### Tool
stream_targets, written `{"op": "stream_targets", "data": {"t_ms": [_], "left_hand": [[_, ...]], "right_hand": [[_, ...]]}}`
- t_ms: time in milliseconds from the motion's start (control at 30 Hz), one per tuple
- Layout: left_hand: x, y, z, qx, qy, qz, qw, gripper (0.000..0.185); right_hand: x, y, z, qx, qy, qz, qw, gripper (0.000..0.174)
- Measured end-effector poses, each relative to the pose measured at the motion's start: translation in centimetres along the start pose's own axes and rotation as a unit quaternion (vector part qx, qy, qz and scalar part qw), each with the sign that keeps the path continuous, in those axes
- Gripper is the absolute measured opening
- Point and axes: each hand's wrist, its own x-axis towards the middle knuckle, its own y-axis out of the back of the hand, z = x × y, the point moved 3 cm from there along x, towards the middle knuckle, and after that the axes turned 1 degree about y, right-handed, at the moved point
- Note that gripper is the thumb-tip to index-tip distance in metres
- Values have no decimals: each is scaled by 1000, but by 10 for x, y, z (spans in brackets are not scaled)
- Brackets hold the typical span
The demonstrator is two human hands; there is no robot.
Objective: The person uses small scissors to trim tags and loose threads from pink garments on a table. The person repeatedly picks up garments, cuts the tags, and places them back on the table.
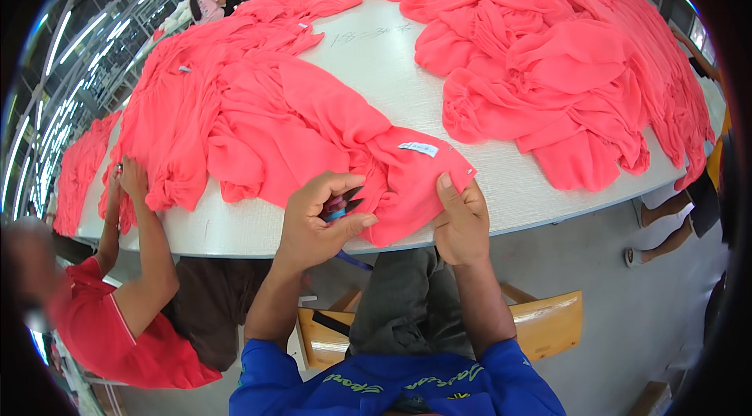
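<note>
In my left hand [323, 219] sits a pair of thread snips [342, 204], dark blades pointing right and a blue and pink grip partly hidden by the fingers. My right hand [464, 216] pinches the lower right edge of a coral-pink garment [405, 193] between thumb and fingers. A white label [418, 149] bearing writing is sewn on the cloth above both hands. Two small metal-looking fasteners show at the garment's right corner, just above my right thumb. The rest of the garment spreads up and left over the white table [376, 81].
A large heap of coral-pink garments [546, 75] lies on the right, another pile [182, 93] on the left. At left, a person in a red shirt [129, 328] handles cloth. Someone's legs [675, 222] show at right. Wooden seating [546, 325] is beside me.
</note>
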Motion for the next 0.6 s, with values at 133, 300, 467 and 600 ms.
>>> {"op": "stream_targets", "data": {"t_ms": [133,300,467,600], "left_hand": [[-18,-7,-9,0,38,24,999,38],[-15,-28,-5,146,-38,110,982,37],[-17,-32,-10,142,37,102,984,31],[-22,-26,-30,-36,79,139,986,25]], "right_hand": [[0,-3,-4,26,-9,-13,1000,35],[0,1,-3,27,-11,-9,1000,38],[0,4,-2,20,1,-10,1000,39],[0,2,-1,29,9,-15,999,38]]}}
